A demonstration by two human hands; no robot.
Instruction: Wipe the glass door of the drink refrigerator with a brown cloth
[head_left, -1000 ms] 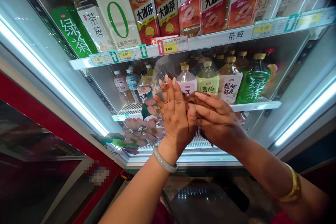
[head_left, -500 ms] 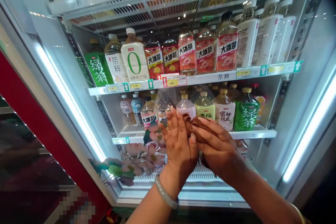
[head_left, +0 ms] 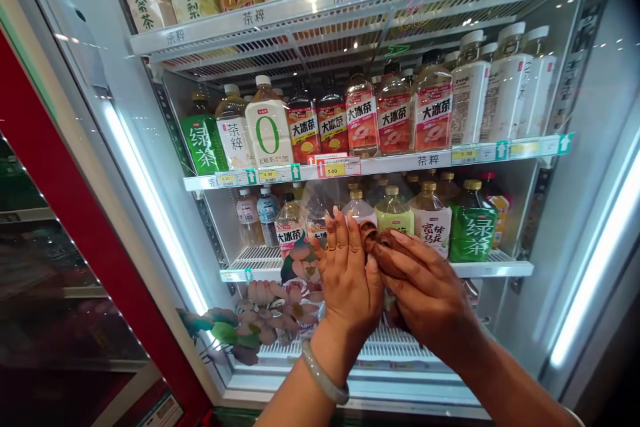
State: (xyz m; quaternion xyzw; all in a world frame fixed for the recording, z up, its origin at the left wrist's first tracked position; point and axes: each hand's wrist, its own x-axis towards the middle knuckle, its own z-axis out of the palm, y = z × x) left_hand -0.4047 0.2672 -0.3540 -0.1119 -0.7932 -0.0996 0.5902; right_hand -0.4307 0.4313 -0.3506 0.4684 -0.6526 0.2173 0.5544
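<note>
My left hand (head_left: pixel 347 283) lies with stretched fingers against what looks like the glass front of a drinks fridge, a pale bangle (head_left: pixel 323 373) round its wrist. Close beside it, my right hand (head_left: pixel 433 293) grips a bunched brown cloth (head_left: pixel 387 250). Part of the cloth hangs below the palm. The left thumb and the cloth are near each other; whether they touch I cannot tell. Behind the hands, bottles stand on the lower shelf, among them a yellow-green one (head_left: pixel 395 210) and a green one (head_left: pixel 473 220).
Flower decals (head_left: pixel 280 307) show on the glass at lower left. Tea bottles (head_left: pixel 360 117) line the middle shelf (head_left: pixel 390 163), and more stand above. A red door frame (head_left: pixel 60 193) runs along the left. Bright light strips (head_left: pixel 150 207) flank the shelves.
The view has tilted upward, so the shelves sit lower and more of the top row shows. Both hands keep nearly the same pose, slightly lower and further right in the picture.
</note>
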